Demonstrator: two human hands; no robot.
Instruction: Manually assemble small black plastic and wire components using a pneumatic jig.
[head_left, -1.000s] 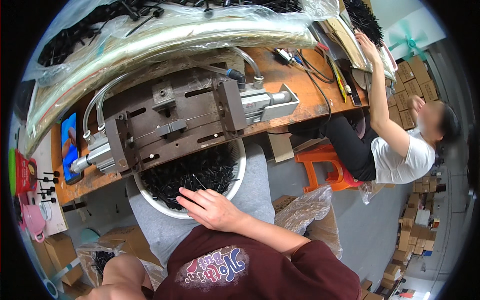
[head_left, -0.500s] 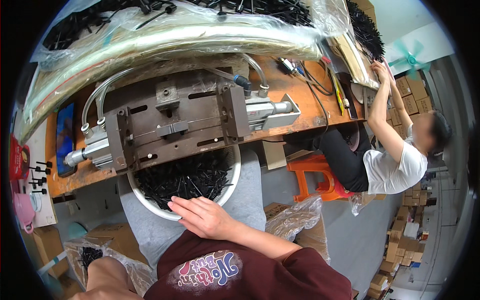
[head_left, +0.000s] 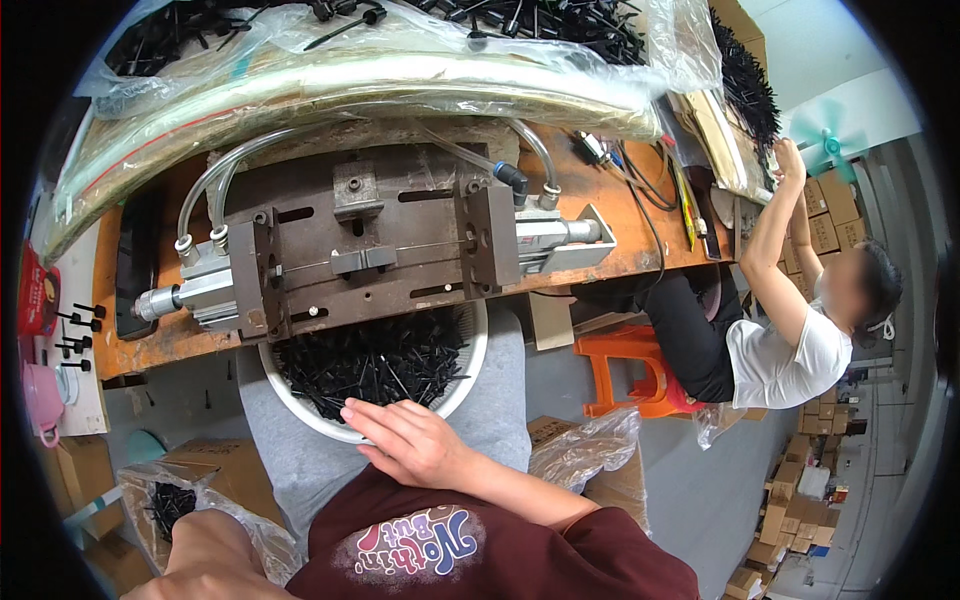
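Kept the right hand (head_left: 415, 440) outstretched and seemingly gripping nothing at the near rim of the basket (head_left: 476, 358) of black parts (head_left: 370, 365) on the lap (head_left: 500, 400), suggesting a pause, with the phone (head_left: 137, 260) newly dark and the left hand hidden past its forearm (head_left: 215, 560), grip untellable.

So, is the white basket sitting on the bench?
No, the basket rests on the person's lap, below the bench edge.
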